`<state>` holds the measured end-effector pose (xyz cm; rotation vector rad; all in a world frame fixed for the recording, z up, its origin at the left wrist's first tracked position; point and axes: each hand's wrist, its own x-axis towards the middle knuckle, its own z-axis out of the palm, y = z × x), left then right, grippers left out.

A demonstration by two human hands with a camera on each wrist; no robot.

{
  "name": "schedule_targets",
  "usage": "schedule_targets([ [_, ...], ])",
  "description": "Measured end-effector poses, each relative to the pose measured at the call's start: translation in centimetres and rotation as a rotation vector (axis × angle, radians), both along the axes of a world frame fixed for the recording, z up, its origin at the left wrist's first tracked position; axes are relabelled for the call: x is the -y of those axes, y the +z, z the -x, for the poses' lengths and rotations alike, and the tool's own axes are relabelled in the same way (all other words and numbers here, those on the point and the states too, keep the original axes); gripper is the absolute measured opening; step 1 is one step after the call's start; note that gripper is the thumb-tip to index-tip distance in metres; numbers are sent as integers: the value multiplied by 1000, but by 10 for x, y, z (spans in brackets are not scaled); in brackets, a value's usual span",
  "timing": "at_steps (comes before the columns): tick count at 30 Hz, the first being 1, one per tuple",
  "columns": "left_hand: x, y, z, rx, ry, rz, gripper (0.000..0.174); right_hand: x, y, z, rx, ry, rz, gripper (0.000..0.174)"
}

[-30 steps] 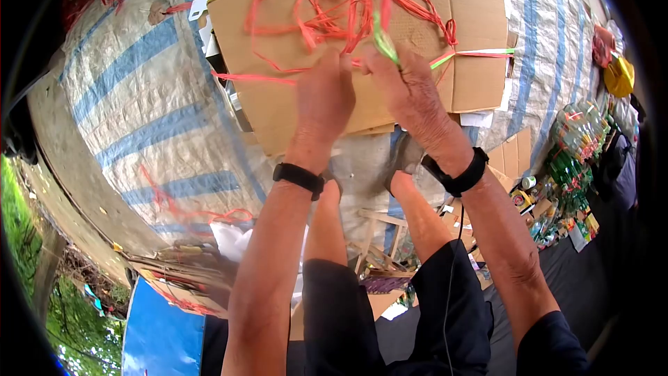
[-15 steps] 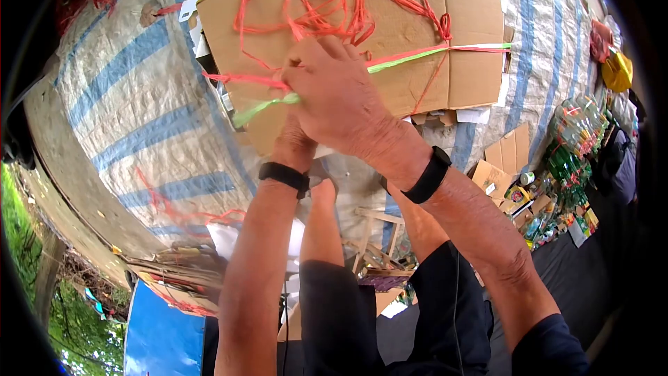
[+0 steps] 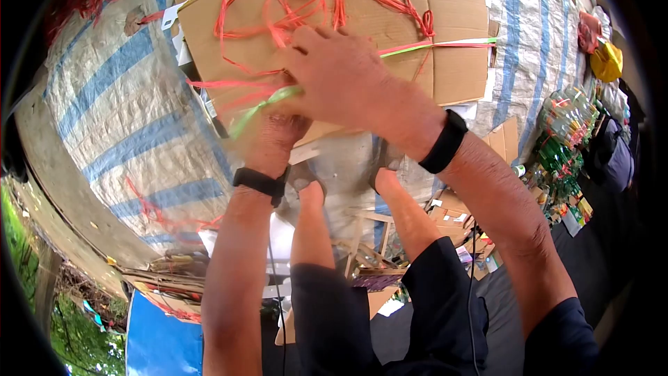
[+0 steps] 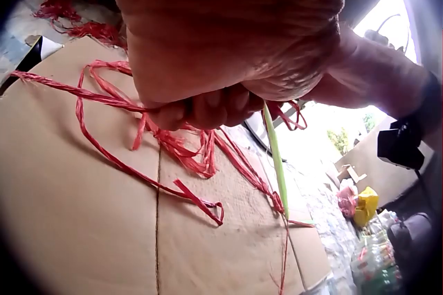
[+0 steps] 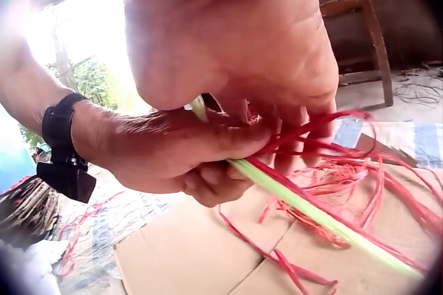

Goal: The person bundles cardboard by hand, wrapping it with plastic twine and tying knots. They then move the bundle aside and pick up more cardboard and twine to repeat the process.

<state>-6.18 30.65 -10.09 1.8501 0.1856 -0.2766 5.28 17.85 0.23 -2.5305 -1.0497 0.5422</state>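
Flattened cardboard [image 3: 459, 69] lies in a stack with red twine [image 3: 306, 0] looped loosely on top. Red and green strands [image 3: 403, 49] run taut across it to both hands. My left hand [image 3: 275, 136], lower and partly hidden under the right, grips the strands; in the right wrist view its thumb and curled fingers pinch the green strand [image 5: 304, 205]. My right hand [image 3: 341, 76] crosses over it, fingers curled on the red twine by the left thumb. A green end [image 3: 261, 108] sticks out to the left of the hands.
A blue-striped woven sheet [image 3: 118, 69] lies under the cardboard. Plastic bottles [image 3: 567, 118] and a yellow bag [image 3: 607, 63] are at the right. A small wooden frame [image 3: 362, 237] stands between the legs, with stacked cardboard [image 3: 167, 282] at lower left.
From apart, the hands have come together, the right crossing leftward over the left. The green end now points left. The cardboard has shifted slightly left in view.
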Motion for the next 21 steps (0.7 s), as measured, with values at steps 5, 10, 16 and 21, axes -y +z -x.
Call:
schedule_targets([
  [5,-1,28,-48,184,-152,-221,18,26,-3,-19,-144,-156,-30,44],
  [10,-13,21,-51,49,-287,-77,10,43,-4,-22,-261,-89,-13,50],
  [16,-30,23,-68,-175,-367,-136,43,55,-23,-5,-637,-373,-185,38],
  [21,-28,19,-77,-425,-304,-13,53,48,-31,25,-805,-639,-316,28],
])
